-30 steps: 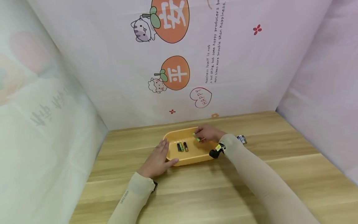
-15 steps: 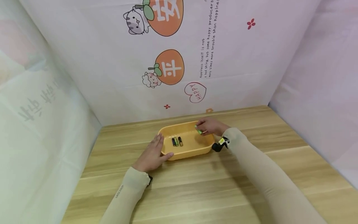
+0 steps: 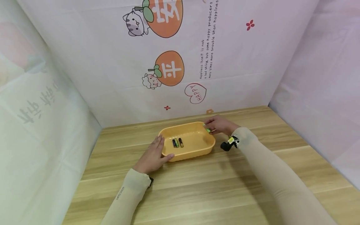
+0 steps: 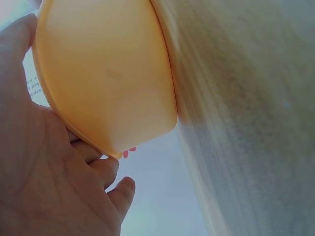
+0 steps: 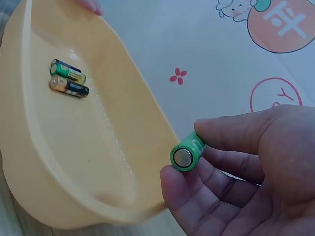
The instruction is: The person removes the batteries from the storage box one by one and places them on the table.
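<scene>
A shallow yellow plastic basin (image 3: pixel 194 153) stands on the wooden table. My left hand (image 3: pixel 152 156) rests along its left end, fingers at the rim and thumb extended at the front corner. In the left wrist view those fingers lie against the rim, outside the basin wall (image 4: pixel 108 73). My right hand (image 3: pixel 221 125) pinches a green battery (image 5: pixel 186 153) between thumb and fingers, its flat metal end facing the right wrist camera. That hand is over the basin's back right corner. Three batteries lie together on the basin floor: a green one (image 5: pixel 68 73), a black-and-copper one (image 5: pixel 70 87) and a dark one.
Wood-grain table (image 3: pixel 180 190) extends in front of the basin and to both sides. A printed white backdrop (image 3: pixel 230 93) rises close behind, with side sheets at left and right. My right sleeve (image 3: pixel 270 168) covers part of the table at right.
My right hand has moved right with the green battery, from over the basin's inside to its back right corner. The batteries seen right of that sleeve earlier are now hidden. My left hand stays at the basin.
</scene>
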### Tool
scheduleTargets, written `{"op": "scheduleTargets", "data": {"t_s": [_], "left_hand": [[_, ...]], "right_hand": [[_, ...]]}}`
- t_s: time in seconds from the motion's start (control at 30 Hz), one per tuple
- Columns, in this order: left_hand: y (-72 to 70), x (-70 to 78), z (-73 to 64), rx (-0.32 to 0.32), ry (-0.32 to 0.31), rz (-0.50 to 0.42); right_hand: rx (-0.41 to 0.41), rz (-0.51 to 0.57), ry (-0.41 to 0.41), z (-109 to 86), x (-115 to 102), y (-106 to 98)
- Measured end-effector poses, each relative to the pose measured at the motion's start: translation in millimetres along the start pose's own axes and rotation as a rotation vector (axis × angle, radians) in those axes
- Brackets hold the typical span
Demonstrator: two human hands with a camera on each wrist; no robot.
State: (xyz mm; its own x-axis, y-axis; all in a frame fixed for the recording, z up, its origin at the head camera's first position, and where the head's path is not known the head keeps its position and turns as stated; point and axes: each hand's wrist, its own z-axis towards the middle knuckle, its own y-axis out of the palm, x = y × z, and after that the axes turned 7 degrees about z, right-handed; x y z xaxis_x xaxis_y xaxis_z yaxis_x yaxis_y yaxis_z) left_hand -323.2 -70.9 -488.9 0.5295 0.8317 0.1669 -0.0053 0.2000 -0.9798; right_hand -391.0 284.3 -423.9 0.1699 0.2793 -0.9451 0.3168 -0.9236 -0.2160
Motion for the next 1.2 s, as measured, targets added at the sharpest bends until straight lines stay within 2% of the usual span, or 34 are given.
{"op": "scheduleTargets", "data": {"t_s": [0.2, 0.4, 0.53, 0.77, 1.2], "left_hand": [[0.3, -1.0, 0.6, 0.003, -0.005, 0.005], [2.1, -1.1, -1.4, 0.008, -0.002, 0.002], [3.0, -0.9, -1.6, 0.01, -0.002, 0.004], [0.9, 1.7, -0.1, 0.009, -0.009, 0.067], [-1.4, 3.0, 0.3, -0.017, -0.003, 0.103]], "right_hand": [[0.01, -0.001, 0.017, -2.7, 1.7, -11.1], [0.016, -0.022, -0.012, -7.3, 12.3, -21.5], [0.023, -0.03, -0.003, -12.4, 16.1, -30.4], [0.032, -0.071, -0.002, -20.1, 19.8, -50.6], [0.076, -0.082, 0.003, -31.7, 34.1, -90.3]]}}
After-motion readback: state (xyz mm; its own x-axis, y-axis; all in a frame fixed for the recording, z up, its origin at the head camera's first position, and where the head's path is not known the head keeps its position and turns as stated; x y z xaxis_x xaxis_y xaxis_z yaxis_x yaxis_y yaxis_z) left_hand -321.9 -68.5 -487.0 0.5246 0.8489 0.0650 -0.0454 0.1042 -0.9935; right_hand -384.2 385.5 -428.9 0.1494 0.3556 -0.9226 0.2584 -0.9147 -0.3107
